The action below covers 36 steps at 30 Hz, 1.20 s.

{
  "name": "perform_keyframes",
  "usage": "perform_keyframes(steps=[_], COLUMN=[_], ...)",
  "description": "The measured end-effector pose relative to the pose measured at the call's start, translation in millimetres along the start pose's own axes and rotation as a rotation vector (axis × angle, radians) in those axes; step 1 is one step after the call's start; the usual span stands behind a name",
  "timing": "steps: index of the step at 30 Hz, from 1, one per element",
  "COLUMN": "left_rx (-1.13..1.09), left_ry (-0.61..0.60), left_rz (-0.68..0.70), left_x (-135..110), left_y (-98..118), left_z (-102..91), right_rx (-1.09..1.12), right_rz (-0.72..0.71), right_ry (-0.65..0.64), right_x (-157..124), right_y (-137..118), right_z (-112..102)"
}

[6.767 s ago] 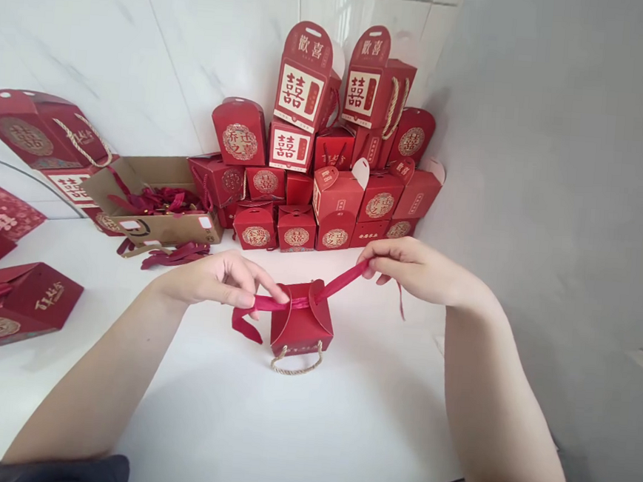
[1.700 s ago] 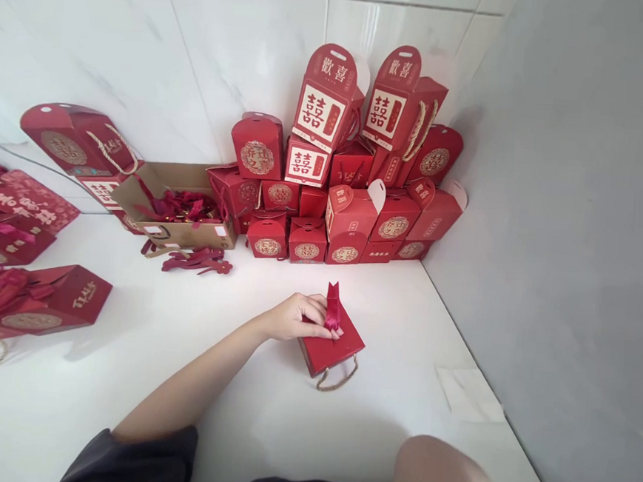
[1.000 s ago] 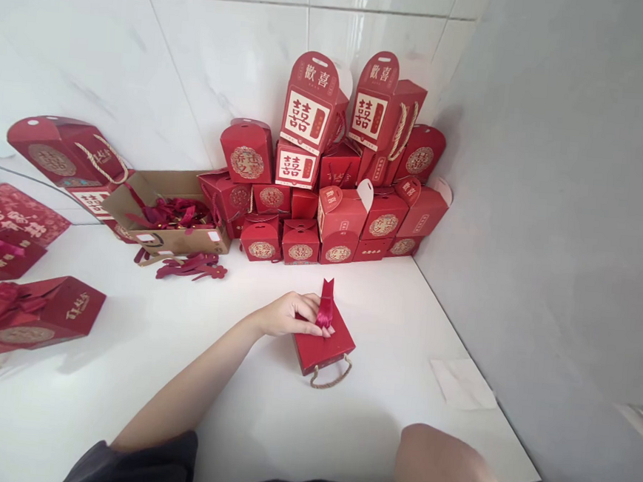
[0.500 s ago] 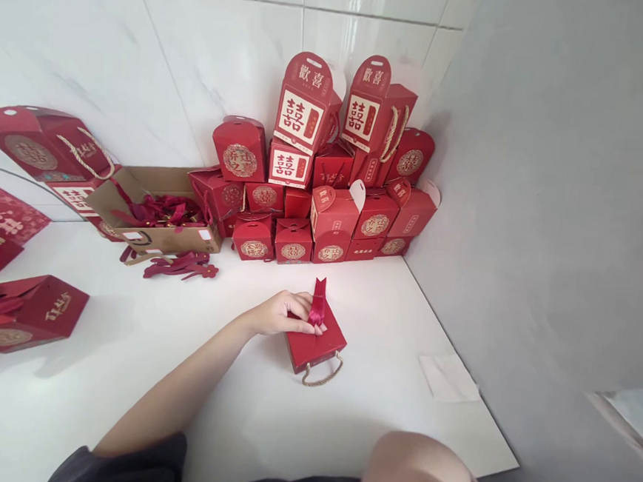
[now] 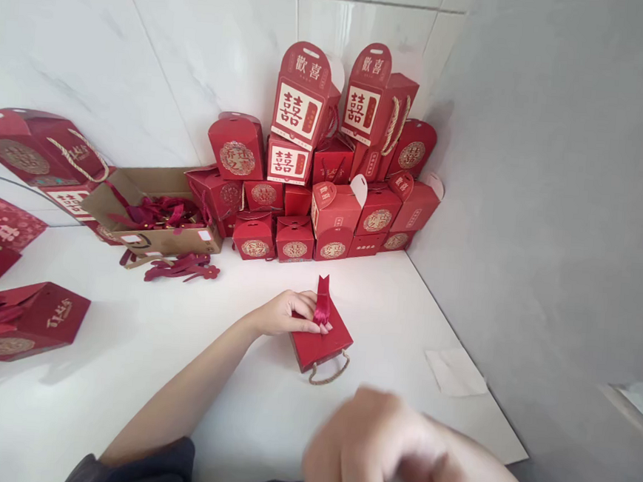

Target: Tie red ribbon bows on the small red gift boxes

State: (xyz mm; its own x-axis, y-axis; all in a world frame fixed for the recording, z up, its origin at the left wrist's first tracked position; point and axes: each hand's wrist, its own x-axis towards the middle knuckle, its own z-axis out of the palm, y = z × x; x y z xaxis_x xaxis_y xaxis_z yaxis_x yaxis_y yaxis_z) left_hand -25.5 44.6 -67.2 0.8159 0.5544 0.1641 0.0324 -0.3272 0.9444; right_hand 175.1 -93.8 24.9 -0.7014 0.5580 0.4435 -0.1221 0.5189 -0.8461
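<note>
A small red cardboard box (image 5: 331, 347) sits flat on the white table (image 5: 398, 329), turned askew with its longer axis running roughly from 11 to 5 o'clock. Its top is closed, the part toward 10 o'clock covered from sight. A glossy crimson satin ribbon (image 5: 323, 300) bunches at the top's middle, its notched tail pointing to 12 o'clock. A beige twisted-rope handle (image 5: 324, 383) loops outward at 5 o'clock.

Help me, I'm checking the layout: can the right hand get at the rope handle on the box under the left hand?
Probably yes: the rope handle juts out toward the right hand, nothing seems between them, and the left hand is up by the ribbon.
</note>
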Motion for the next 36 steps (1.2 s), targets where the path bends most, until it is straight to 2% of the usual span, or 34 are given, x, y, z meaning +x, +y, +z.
perform_keyframes(steps=[1,2,4,5,7,10,13,15,20,25,28,32,34,36], left_rx=[-0.005,-0.01,-0.017,-0.016,-0.005,0.01,0.007,0.012,0.014,-0.031,-0.024,-0.009,-0.014,-0.023], left_ry=[-0.001,-0.003,-0.003,0.0,0.005,0.013,0.028,0.033,0.022,0.018,0.021,0.022,0.007,-0.021], left_rz=[0.003,0.011,0.028,0.03,0.025,0.023,0.032,0.036,0.032,0.03,0.0,-0.05,-0.083,-0.11], left_x=[0,1,1,1,1,2,2,3,4,4,3,2,3,6], left_y=[0,0,-1,-1,-2,-3,-3,-3,0,1,0,1,6,12], left_z=[0.3,0.7,1.1,1.2,1.2,1.0,1.8,2.6,3.2,3.1,3.5,3.1,1.4,-1.1], right_rx=[0.039,0.0,-0.218,-0.273,-0.282,-0.135,0.052,0.096,0.171,0.566,0.685,0.585,0.393,0.133], right_rz=[-0.012,0.072,0.343,0.43,0.502,0.481,0.438,0.422,0.437,0.466,0.46,0.366,0.304,0.239], right_ry=[0.12,0.266,0.528,0.58,0.584,0.564,0.541,0.578,0.785,1.02,1.155,1.309,1.337,1.274], right_x=[5,8,10,9,3,-5,-4,-1,5,2,-2,-7,-8,-6], right_y=[10,21,48,61,84,104,112,116,126,132,136,129,116,96], right_z=[-9,-16,-27,-30,-32,-25,-16,-10,0,-2,-12,-26,-25,-17])
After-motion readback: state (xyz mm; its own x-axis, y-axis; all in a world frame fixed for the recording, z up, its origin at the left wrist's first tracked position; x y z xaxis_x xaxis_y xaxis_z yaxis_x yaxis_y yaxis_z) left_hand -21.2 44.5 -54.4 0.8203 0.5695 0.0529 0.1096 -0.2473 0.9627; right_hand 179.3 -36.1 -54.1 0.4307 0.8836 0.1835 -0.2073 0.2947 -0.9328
